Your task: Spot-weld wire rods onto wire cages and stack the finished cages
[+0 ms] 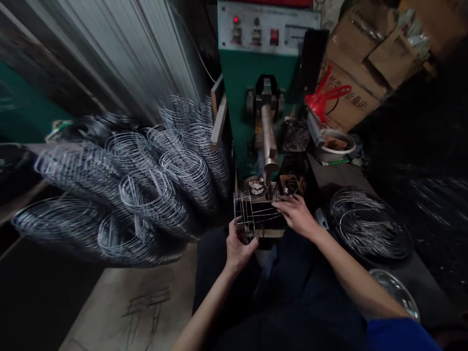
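Note:
A wire frame (252,212) made of thin metal rods is held low in front of a green machine (239,73). My left hand (239,246) grips the frame's near left end, thumb on one side and fingers on the other. My right hand (298,214) has its fingers pressed together on the frame's right end, close under the machine's metal arm (268,139). The arm's tip reaches down just above the frame's far edge. What lies under my right fingertips is too small to make out.
Stacks of bent wire pieces (146,195) fill the left side. On the right are a round tray of wire rods (369,224), a metal dish (395,292), a grey bowl (334,151) with a red plastic item (321,100) above, and cardboard boxes (351,78).

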Motion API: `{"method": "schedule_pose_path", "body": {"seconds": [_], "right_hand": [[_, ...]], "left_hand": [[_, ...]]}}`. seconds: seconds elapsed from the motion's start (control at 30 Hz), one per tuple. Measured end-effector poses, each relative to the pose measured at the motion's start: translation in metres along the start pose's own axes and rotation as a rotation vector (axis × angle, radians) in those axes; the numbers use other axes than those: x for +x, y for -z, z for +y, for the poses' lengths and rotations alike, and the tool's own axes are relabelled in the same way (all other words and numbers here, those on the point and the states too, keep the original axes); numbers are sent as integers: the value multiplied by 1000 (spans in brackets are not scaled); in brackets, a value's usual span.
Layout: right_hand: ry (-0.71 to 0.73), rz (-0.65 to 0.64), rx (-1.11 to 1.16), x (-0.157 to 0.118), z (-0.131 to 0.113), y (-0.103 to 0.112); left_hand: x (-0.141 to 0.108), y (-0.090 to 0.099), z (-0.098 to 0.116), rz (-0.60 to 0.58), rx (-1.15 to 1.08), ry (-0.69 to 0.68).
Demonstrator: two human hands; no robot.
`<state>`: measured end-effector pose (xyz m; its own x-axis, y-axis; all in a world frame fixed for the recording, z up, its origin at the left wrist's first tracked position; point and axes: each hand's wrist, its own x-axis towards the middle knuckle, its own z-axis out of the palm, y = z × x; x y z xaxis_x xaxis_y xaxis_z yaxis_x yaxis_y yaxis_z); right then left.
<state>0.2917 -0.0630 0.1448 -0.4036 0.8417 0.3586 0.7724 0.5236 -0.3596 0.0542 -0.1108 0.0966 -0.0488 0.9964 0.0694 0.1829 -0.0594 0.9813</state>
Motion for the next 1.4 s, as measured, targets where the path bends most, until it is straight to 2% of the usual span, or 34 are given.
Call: {"method": "schedule_pose_path", "body": {"seconds": [0.2,0.37,0.53,0.7,0.93,1.13,1.3,1.4], "right_hand": [[20,-31,27,13,5,-1],[79,76,-25,18,8,-8],[74,174,52,28,8,-11],[71,217,72,40,11,-13],[94,245,65,50,13,-17],[43,254,49,54,14,-22],[-102,305,104,52,17,-17],[-121,336,148,52,20,-13]], "left_hand": [[11,-4,-3,-19,-27,6],[18,-7,-2,-5,-30,0],[26,-8,2,36,1,-26],[33,-11,2,73,18,-43],[44,-13,-10,113,1,-54],[48,-13,-7,94,-28,-36],[49,-9,-2,71,7,-38],[55,-6,0,55,16,-35]]}}
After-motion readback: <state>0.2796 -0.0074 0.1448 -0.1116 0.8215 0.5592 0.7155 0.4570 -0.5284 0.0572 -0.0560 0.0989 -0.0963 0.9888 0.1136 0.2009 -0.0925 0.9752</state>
